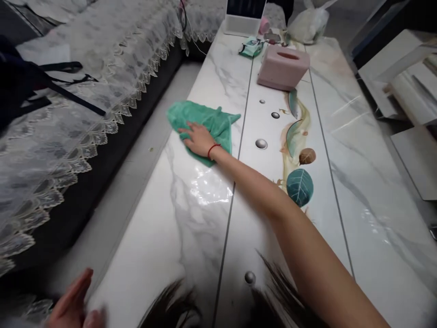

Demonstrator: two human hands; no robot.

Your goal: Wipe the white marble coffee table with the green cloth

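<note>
Right hand [197, 139] flat on green cloth [205, 123], palm down, fingers stretched out and slightly spread, pressing the fabric; thin red string around the wrist. Cloth soft, terry-like, crumpled, one corner pointing right; it lies toward the far left of the table [358, 150], near its left edge. Tabletop glossy, white marble pattern, grey seams, printed leaves and silver spheres down the middle.

Left hand [73, 303] at the near left corner, blurred, fingers together, touching the table edge.

Far end: pink rounded tissue box [282, 67], oval slot on top. Lace-edged cover [85, 86] over sofa, left. No legible writing.
</note>
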